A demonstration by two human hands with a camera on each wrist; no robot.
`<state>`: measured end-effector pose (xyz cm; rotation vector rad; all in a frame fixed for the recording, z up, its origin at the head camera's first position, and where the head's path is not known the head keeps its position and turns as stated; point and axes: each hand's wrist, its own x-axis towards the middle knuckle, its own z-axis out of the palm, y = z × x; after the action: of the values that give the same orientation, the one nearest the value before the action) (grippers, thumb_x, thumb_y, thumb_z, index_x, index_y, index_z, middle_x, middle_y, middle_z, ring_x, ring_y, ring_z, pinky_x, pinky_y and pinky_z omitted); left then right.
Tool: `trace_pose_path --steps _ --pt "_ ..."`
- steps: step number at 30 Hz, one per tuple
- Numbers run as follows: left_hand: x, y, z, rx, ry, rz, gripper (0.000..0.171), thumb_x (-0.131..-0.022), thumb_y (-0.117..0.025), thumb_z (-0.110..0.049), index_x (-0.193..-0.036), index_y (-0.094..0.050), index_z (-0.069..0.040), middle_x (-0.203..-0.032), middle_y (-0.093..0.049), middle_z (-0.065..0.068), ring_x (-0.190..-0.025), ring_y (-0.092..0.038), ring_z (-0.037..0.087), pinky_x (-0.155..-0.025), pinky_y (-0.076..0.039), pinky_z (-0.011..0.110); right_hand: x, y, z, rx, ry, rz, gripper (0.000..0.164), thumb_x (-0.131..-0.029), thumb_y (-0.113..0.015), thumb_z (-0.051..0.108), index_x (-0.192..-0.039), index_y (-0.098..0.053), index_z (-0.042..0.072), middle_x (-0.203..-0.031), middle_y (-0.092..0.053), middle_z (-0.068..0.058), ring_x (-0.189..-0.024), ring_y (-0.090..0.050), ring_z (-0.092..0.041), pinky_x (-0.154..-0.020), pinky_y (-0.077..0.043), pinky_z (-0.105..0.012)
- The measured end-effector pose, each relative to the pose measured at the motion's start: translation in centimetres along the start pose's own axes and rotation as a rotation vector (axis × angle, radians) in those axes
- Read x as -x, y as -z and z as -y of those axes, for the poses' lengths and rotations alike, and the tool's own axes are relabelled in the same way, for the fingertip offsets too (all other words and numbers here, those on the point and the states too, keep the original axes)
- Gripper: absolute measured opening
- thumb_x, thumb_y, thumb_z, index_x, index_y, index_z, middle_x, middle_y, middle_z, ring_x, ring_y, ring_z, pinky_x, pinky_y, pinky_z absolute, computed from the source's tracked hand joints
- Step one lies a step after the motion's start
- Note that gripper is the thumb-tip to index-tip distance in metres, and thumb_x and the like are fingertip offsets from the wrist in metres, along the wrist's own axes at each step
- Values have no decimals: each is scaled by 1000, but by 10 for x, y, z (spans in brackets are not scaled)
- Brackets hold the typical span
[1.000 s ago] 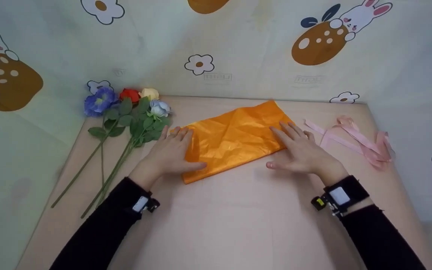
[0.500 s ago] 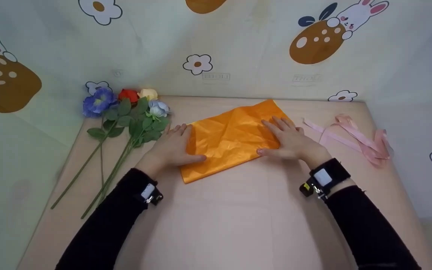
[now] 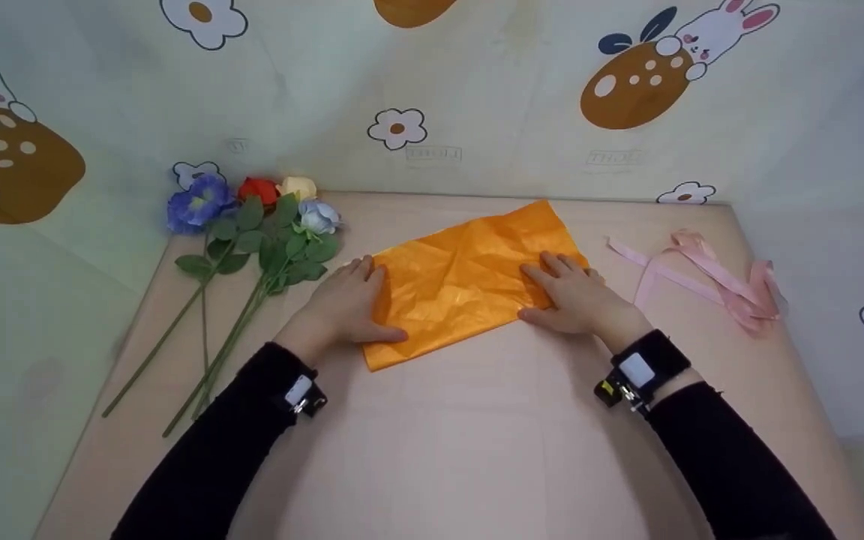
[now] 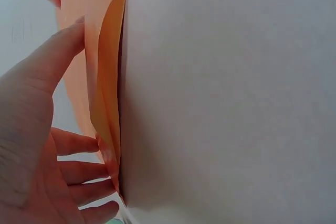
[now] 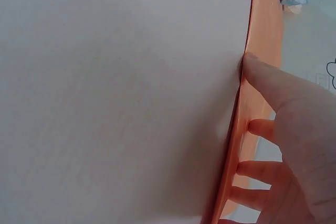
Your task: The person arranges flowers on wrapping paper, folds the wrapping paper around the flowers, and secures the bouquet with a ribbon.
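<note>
A folded, creased orange sheet (image 3: 462, 277) with a sheen, like wrapping paper, lies slantwise on the table. My left hand (image 3: 342, 304) rests on its left end, thumb on top near the front corner. The left wrist view shows the sheet's folded layers (image 4: 107, 72) parted a little at that end. On the right part of the sheet my right hand (image 3: 578, 296) rests with its fingers spread. Its thumb touches the front edge, also seen in the right wrist view against the orange sheet (image 5: 262, 24). Neither hand grips the sheet.
Left of the sheet lie several artificial flowers: a purple one (image 3: 199, 204), a red one (image 3: 258, 190), a cream one (image 3: 298, 187) and a pale blue one (image 3: 319, 217), on long green stems. A pink ribbon (image 3: 732, 285) lies at the right. A patterned cloth (image 3: 312, 82) hangs behind the table.
My right hand has moved left and inward over the sheet, then slightly down to its front edge. My left hand has shifted only slightly. The sheet stays in about the same place.
</note>
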<state>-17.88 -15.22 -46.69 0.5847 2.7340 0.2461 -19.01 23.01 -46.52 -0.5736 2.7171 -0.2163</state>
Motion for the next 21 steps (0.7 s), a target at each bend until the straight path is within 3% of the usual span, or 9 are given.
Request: trace_pose_path --steps 7,17,21 --pt "10 -4 -3 -69 -14 -11 123 -80 -62 -84 -161 -27 2 -166 -22 32 -153 -27 49 -124 -29 57 10 -7 -3 -10 34 7 78 -104 -47 61 -166 -24 20 -173 -10 -20 -159 -9 -46 -115 -22 -78" --pt "28 -12 -5 -106 -53 -60 121 -79 -62 -86 -160 -33 0 -166 -28 29 -152 -32 46 -114 -40 63 28 -20 -4 -1 79 -50 76 -104 -52 57 -165 -27 20 -173 -13 -21 -158 -12 -49 -109 -26 -82" --pt "35 -15 -7 -115 -58 -47 123 -77 -63 -87 -161 -31 -2 -167 -26 28 -153 -31 45 -114 -40 64 34 -23 -5 6 83 -58 76 -104 -51 58 -165 -27 20 -173 -13 -20 -158 -13 -48 -111 -26 -81"
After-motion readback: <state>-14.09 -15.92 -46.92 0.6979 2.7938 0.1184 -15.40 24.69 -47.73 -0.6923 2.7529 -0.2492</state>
